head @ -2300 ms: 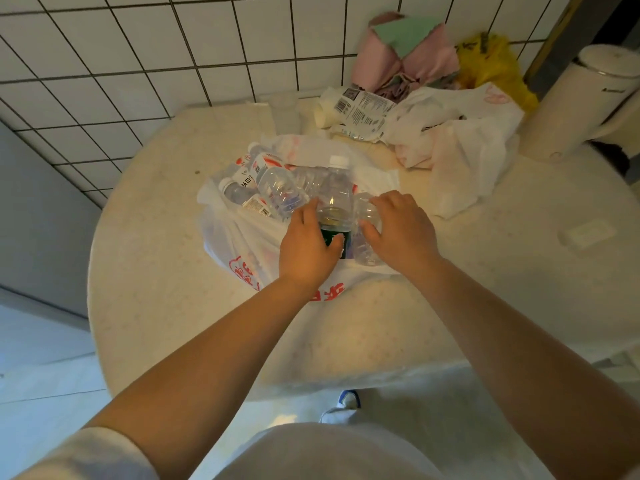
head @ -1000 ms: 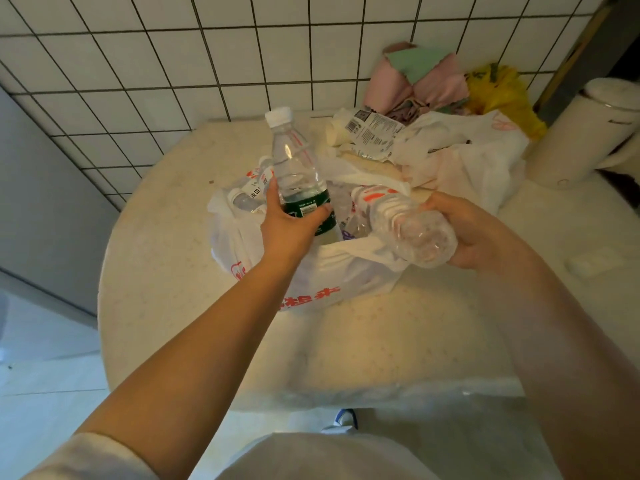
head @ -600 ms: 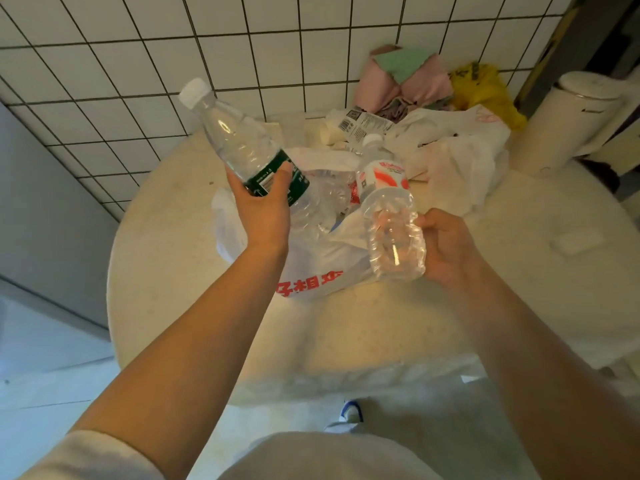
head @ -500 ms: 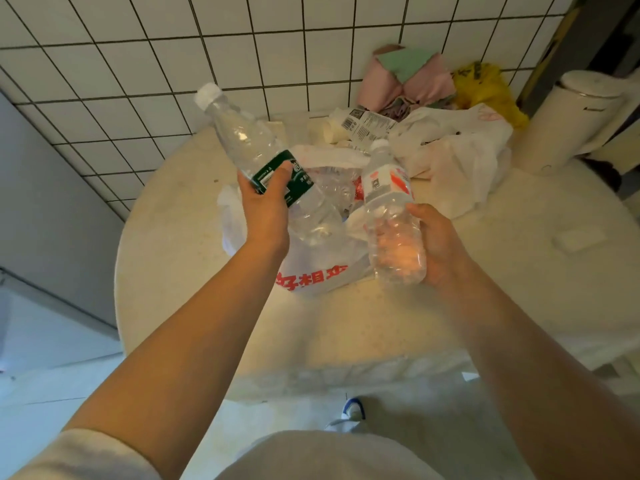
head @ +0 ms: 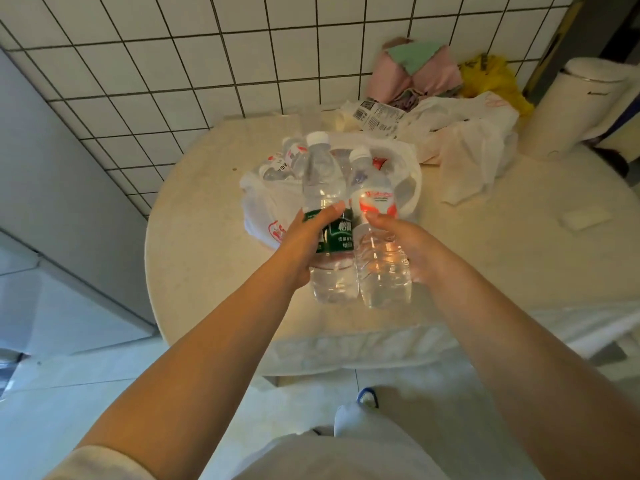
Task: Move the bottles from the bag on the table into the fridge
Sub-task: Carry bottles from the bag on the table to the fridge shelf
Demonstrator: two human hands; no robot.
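My left hand (head: 304, 244) grips the green bottle (head: 327, 216), right hand (head: 408, 247) grips the red bottle (head: 375, 237), bag (head: 263, 209) at twelve o'clock

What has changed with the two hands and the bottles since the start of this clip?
The left hand gripped the green-label bottle and the right hand the red-label bottle, lifted both out of the white bag, then brought them upright, side by side, toward the person. Other bottles remain in the bag; the table clutter is unchanged.

My left hand (head: 304, 244) grips the green-labelled bottle (head: 327, 223); my right hand (head: 405, 247) grips the red-labelled bottle (head: 377, 237), side by side above the worktop (head: 207, 244).
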